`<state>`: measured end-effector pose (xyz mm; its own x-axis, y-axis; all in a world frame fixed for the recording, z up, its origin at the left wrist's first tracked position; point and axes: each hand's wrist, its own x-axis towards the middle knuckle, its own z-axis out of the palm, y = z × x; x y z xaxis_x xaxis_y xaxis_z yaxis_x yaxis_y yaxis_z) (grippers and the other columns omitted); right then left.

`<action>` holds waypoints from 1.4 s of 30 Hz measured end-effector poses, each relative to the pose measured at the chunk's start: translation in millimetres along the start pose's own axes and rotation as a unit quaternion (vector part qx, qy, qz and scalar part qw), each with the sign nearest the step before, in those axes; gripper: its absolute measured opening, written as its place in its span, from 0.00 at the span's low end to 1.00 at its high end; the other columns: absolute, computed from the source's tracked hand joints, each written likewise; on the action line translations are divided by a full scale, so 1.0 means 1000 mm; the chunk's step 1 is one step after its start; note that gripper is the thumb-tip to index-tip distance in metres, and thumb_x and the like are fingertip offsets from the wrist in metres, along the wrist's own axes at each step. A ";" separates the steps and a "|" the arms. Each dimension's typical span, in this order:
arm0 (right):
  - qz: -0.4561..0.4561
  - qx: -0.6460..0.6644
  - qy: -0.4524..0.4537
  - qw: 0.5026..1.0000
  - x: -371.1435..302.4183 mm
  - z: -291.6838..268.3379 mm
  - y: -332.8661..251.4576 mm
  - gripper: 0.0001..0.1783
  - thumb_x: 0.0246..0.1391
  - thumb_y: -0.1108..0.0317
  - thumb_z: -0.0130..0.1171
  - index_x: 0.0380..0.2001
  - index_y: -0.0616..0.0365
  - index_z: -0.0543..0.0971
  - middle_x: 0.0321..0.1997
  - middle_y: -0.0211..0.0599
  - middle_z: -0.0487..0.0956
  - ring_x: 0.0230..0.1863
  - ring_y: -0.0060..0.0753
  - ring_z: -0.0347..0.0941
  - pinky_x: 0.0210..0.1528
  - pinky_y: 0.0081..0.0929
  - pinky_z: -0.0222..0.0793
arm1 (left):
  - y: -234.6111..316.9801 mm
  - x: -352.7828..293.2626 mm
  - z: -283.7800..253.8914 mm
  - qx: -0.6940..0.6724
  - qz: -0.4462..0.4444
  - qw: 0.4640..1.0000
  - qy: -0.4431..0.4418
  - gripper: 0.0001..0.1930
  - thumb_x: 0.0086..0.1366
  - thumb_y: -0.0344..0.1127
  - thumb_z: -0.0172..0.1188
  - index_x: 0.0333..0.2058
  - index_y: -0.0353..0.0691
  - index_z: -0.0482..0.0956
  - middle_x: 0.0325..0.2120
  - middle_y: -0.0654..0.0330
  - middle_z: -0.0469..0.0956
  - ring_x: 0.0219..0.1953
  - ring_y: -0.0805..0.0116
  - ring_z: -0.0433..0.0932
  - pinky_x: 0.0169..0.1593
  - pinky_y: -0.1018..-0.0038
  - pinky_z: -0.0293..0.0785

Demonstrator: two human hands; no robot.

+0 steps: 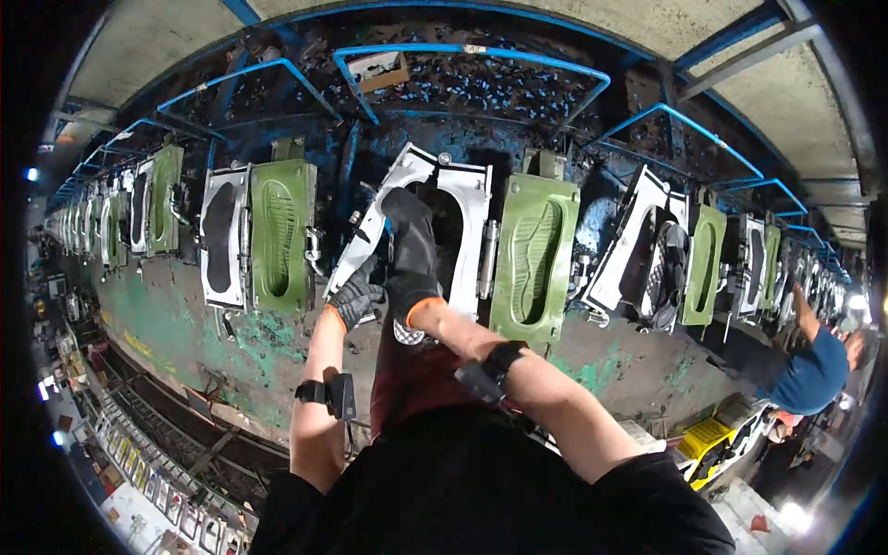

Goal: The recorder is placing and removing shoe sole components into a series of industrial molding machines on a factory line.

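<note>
Both my hands wear black gloves with orange cuffs. My right hand (412,254) reaches into the dark cavity of an open white shoe mould (467,199) straight ahead, pressing on a black piece inside it; whether it grips that piece I cannot tell. My left hand (356,298) holds the lower left edge of the same mould frame. A green sole-shaped mould lid (535,259) stands open just to the right. Each forearm carries a black strapped device (335,394).
A long row of similar white moulds and green lids (280,233) runs left and right along a worn green machine wall (176,324). Blue pipe rails (462,51) arch overhead. Another person in a blue shirt (814,370) works at far right. Racks (139,462) sit lower left.
</note>
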<state>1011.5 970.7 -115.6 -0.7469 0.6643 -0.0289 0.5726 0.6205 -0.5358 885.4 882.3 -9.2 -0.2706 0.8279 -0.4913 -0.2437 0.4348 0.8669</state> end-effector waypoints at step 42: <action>0.253 0.055 -0.092 0.961 -0.028 -0.088 -0.040 0.21 0.58 0.54 0.60 0.46 0.59 0.81 0.40 0.59 0.84 0.44 0.66 0.80 0.47 0.52 0.76 | -0.063 0.007 0.019 -0.160 -0.044 0.953 0.253 0.33 0.67 0.40 0.68 0.66 0.35 0.69 0.58 0.54 0.78 0.57 0.64 0.75 0.62 0.68 0.71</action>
<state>1039.1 963.6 -19.4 -0.4342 0.7788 -0.4527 0.8474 0.1825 -0.4986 916.9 868.0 -65.5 -0.6317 0.4810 -0.6079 -0.5348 0.2972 0.7910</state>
